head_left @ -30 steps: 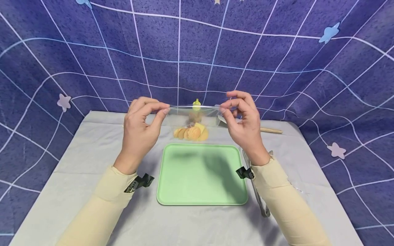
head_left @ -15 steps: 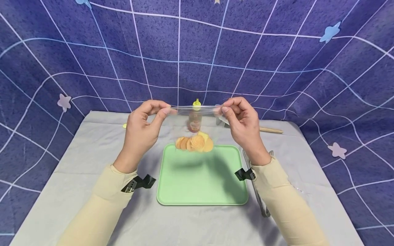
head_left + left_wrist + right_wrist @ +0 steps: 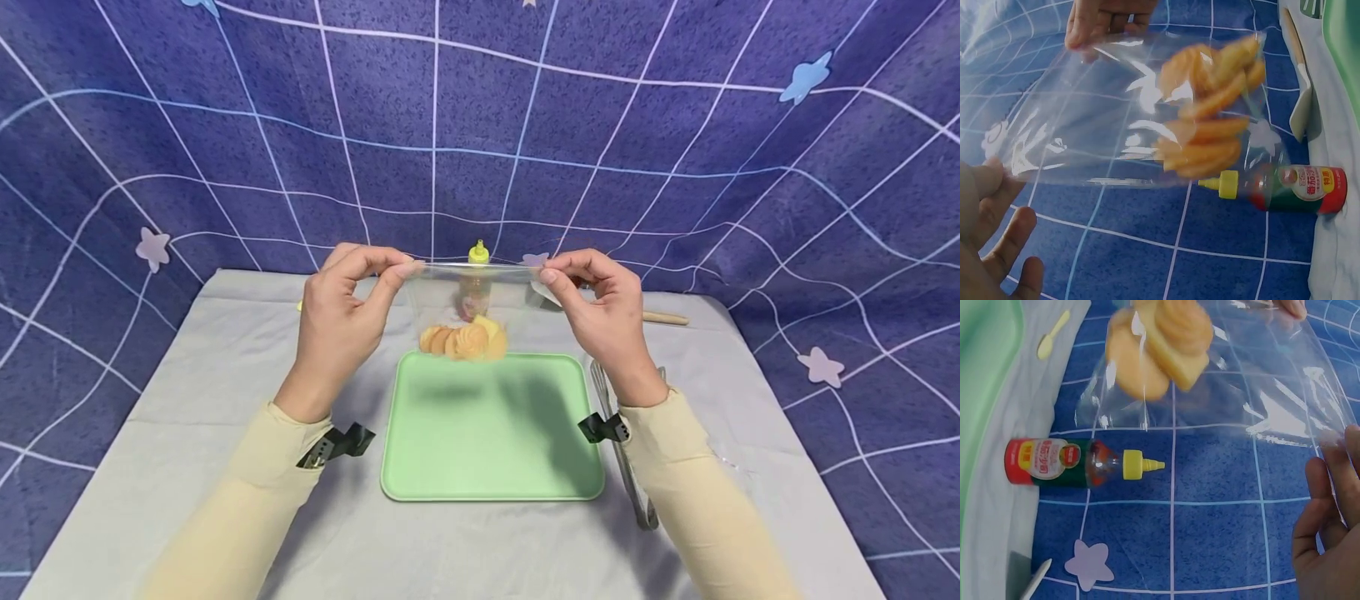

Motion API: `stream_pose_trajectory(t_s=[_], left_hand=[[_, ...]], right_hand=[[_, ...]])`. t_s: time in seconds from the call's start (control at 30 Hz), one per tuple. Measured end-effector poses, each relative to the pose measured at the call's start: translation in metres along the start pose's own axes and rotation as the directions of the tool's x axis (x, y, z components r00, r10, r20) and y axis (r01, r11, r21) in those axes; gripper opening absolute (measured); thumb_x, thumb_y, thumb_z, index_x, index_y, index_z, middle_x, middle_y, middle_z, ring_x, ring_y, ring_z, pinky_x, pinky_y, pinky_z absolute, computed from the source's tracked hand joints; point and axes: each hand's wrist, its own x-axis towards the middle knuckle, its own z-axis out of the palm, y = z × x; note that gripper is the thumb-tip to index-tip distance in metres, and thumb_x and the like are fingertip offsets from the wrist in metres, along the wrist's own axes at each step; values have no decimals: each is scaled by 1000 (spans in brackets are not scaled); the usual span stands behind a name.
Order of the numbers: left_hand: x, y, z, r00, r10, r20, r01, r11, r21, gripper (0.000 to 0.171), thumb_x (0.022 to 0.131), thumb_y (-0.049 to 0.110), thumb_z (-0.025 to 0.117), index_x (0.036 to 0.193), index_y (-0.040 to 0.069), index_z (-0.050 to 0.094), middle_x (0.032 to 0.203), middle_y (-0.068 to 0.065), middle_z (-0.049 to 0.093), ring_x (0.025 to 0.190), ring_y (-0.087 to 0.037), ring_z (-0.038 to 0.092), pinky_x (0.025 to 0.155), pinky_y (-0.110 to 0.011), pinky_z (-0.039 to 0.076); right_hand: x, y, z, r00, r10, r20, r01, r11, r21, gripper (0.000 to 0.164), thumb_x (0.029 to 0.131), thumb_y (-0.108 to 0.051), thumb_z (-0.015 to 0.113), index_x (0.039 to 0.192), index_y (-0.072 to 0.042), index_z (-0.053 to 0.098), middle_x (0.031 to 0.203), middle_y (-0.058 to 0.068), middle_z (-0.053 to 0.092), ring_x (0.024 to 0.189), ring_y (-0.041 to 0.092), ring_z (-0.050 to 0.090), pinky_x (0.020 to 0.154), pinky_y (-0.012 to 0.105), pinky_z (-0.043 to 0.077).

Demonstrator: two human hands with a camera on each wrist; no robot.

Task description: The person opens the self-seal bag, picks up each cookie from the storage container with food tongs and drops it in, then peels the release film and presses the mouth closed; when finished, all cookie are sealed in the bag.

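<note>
Between my two hands hangs a clear plastic bag (image 3: pixel 435 292) with its top edge stretched taut. Orange-yellow pieces (image 3: pixel 468 340) lie bunched at its bottom, slightly blurred; one has a swirled top and another is a pale yellow wedge (image 3: pixel 1190 370). My left hand (image 3: pixel 341 317) pinches the bag's left top corner between thumb and forefinger. At the opposite corner, the thumb and fingertips of my right hand (image 3: pixel 603 312) pinch the edge. Behind the bag stands a squeeze sauce bottle (image 3: pixel 1310 189) with a yellow nozzle and a red and green label.
A light green tray (image 3: pixel 491 450) lies below the bag on the white-covered table. To its right is a long metal utensil (image 3: pixel 633 479), partly under my right arm. A wooden-handled tool (image 3: pixel 663 318) lies behind my right hand. A small yellow spoon (image 3: pixel 1054 334) lies left of the bottle.
The bag's pieces swung nearer to me over the tray's far edge, then partly back. My right hand has lowered a little, its raised fingers now folded closer. Both hands kept their pinch.
</note>
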Motion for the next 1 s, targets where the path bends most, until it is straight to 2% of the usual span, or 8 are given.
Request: stream_pose_trajectory(t_s=[0.1, 0.2, 0.3, 0.47, 0.63, 0.73, 0.83, 1.0], left_hand=[[0, 7, -4, 1000, -10, 10, 10, 1000, 14, 5, 88, 6, 80, 93, 6, 78, 89, -2, 74, 91, -16, 60, 79, -28, 43], [-2, 16, -11, 999, -36, 20, 36, 999, 18, 5, 88, 3, 79, 92, 3, 77, 88, -5, 74, 89, -15, 59, 82, -27, 43], [-8, 23, -20, 997, -65, 37, 64, 997, 37, 4, 88, 2, 79, 92, 2, 77, 87, -5, 73, 88, -11, 59, 82, -26, 43], [-21, 21, -34, 993, -111, 47, 108, 992, 63, 6, 87, 2, 80, 92, 2, 77, 88, -3, 72, 89, -4, 61, 84, -22, 44], [-32, 18, -49, 987, -153, 43, 150, 987, 52, 7, 87, 0, 80, 93, 2, 77, 90, -6, 72, 90, -4, 63, 87, -22, 44], [-41, 13, -64, 980, -188, 70, 184, 981, 54, 8, 88, -1, 79, 95, 3, 77, 91, -7, 73, 92, -6, 65, 88, -21, 45], [-54, 2, -85, 972, -208, 112, 200, 976, 80, 14, 87, -4, 79, 97, 5, 78, 93, -5, 74, 95, -6, 66, 89, -19, 45], [-78, -7, -118, 965, -200, 170, 182, 977, 116, 24, 82, -11, 79, 96, 9, 79, 93, -3, 74, 94, -5, 66, 85, -15, 45]], right_hand=[[1, -11, 2, 1000, -12, 4, 12, 1000, -3, 5, 86, 15, 71, 90, 13, 69, 87, 23, 70, 80, 13, 63, 68, 27, 48], [2, -21, 7, 1000, 12, 5, -12, 1000, 11, 4, 86, 15, 71, 89, 14, 69, 86, 16, 72, 78, 12, 61, 67, 25, 47], [1, -21, 11, 999, 36, 26, -37, 999, 26, 6, 85, 17, 72, 89, 13, 70, 83, 13, 72, 76, 12, 61, 66, 25, 46], [-3, -10, 18, 995, 43, 91, -46, 998, 36, 9, 83, 18, 73, 91, 12, 72, 82, 13, 73, 77, 13, 61, 65, 25, 45], [-14, 11, 29, 982, 66, 176, -69, 998, 12, 11, 85, 8, 77, 93, 1, 76, 87, 10, 75, 74, 15, 62, 64, 27, 47], [-23, 12, 38, 968, 76, 239, -76, 997, -10, 9, 87, 2, 78, 94, -5, 77, 90, 6, 75, 75, 17, 62, 66, 29, 47], [-35, 7, 49, 944, 98, 316, -95, 995, -27, 9, 89, -3, 79, 95, -9, 78, 91, 0, 75, 75, 16, 61, 66, 31, 46], [-57, -8, 63, 881, 123, 457, -123, 992, -30, 7, 91, -10, 78, 96, -15, 77, 87, -8, 72, 76, 12, 61, 65, 39, 46]])
